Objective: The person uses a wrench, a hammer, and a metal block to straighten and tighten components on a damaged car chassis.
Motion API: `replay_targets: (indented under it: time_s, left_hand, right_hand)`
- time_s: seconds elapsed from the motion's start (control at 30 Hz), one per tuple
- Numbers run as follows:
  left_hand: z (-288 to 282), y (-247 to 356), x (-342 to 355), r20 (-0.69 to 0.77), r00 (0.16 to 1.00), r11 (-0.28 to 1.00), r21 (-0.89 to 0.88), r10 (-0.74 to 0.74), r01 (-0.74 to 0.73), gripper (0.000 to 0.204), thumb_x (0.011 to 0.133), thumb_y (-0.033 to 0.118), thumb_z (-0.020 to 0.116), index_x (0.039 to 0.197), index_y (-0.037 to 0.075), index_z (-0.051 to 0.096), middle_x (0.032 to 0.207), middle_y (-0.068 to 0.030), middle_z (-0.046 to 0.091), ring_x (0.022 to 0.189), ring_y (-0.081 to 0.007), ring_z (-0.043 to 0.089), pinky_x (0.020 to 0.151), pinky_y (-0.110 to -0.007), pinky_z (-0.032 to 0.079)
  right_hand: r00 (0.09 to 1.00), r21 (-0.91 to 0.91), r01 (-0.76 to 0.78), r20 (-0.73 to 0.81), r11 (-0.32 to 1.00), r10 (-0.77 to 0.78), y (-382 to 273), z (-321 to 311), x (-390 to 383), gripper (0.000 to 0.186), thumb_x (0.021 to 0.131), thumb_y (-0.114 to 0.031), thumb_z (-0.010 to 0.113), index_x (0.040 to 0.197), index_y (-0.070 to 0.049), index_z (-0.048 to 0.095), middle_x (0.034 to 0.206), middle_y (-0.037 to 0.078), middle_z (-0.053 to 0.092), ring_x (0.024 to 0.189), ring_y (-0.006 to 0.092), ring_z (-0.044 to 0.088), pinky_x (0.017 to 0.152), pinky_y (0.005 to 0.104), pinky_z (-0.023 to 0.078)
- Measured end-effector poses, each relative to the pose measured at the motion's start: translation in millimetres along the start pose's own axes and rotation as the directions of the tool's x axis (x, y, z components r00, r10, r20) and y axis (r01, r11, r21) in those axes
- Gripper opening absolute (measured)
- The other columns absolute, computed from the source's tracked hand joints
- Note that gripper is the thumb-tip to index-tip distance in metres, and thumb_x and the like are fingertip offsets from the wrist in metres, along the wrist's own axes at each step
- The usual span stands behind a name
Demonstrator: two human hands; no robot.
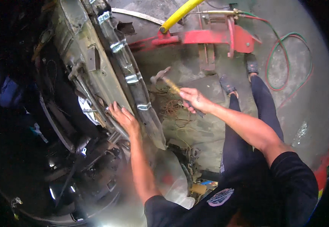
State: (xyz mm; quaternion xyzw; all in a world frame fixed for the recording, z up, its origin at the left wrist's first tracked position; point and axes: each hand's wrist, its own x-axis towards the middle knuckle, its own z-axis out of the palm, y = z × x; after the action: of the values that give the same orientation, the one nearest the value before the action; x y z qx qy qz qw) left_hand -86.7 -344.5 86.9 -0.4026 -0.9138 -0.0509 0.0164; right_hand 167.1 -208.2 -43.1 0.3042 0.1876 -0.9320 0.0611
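Observation:
In my right hand is a hammer with a metal head and a worn yellowish handle, raised just right of a long dented dark metal strip with several bright bare patches. My left hand rests, fingers apart, on an olive-grey car body panel left of that strip. A metal bar runs along the panel under or beside my fingers; the exact contact is hard to make out.
At the back stand a red steel frame and a yellow tube. Red and green hoses loop over the floor at right, and tangled wires lie below the hammer. My legs are at right; dark car bodywork fills the left.

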Motion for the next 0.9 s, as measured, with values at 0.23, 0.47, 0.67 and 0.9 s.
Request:
replay_targets:
  time_s: [0.23, 0.47, 0.67, 0.9]
  left_hand:
    - [25.2, -19.2, -5.7, -0.095, 0.995, 0.995, -0.103, -0.004, -0.005, 0.041, 0.106, 0.02, 0.038, 0.138, -0.004, 0.048, 0.152, -0.0228, 0.038, 0.142, -0.0374, 0.034, 0.119, -0.046, 0.024]
    - [25.5, -20.1, -5.6, -0.106, 0.994, 0.989, -0.148, -0.033, 0.017, 0.041, 0.106, 0.021, 0.038, 0.137, -0.005, 0.048, 0.149, -0.0201, 0.042, 0.142, -0.0336, 0.035, 0.119, -0.043, 0.023]
    - [23.5, -18.3, -7.4, -0.116, 0.993, 0.989, -0.146, -0.032, 0.015, 0.039, 0.105, 0.018, 0.04, 0.134, -0.006, 0.05, 0.15, -0.0224, 0.041, 0.141, -0.0361, 0.037, 0.117, -0.044, 0.026]
    - [23.7, -17.9, -8.2, -0.132, 0.99, 0.987, -0.162, -0.044, 0.022, 0.037, 0.104, 0.014, 0.041, 0.134, -0.006, 0.05, 0.15, -0.0221, 0.042, 0.14, -0.0359, 0.038, 0.117, -0.045, 0.027]
  right_hand:
    - [0.975, 0.294, 0.062, 0.187, 0.954, -0.121, 24.5, 61.0, 35.2, 0.058, 0.106, -0.041, 0.046, 0.158, -0.021, 0.028, 0.068, -0.001, 0.042, 0.052, 0.0073, 0.039, 0.043, 0.0239, 0.036]
    - [0.989, 0.226, 0.085, 0.096, 0.97, -0.109, 57.8, 39.3, 56.8, 0.06, 0.105, -0.041, 0.048, 0.158, -0.022, 0.028, 0.068, -0.001, 0.041, 0.051, 0.0078, 0.037, 0.041, 0.024, 0.034]
    - [0.961, 0.103, 0.145, 0.222, 0.984, -0.165, 45.5, 32.2, 56.7, 0.064, 0.105, -0.044, 0.047, 0.159, -0.019, 0.025, 0.068, -0.001, 0.042, 0.05, 0.0067, 0.038, 0.042, 0.0232, 0.037]
    - [0.964, 0.101, 0.119, 0.227, 0.988, -0.139, 40.4, 37.1, 55.2, 0.06, 0.106, -0.041, 0.046, 0.159, -0.023, 0.026, 0.067, -0.002, 0.041, 0.05, 0.0068, 0.038, 0.042, 0.0238, 0.037]
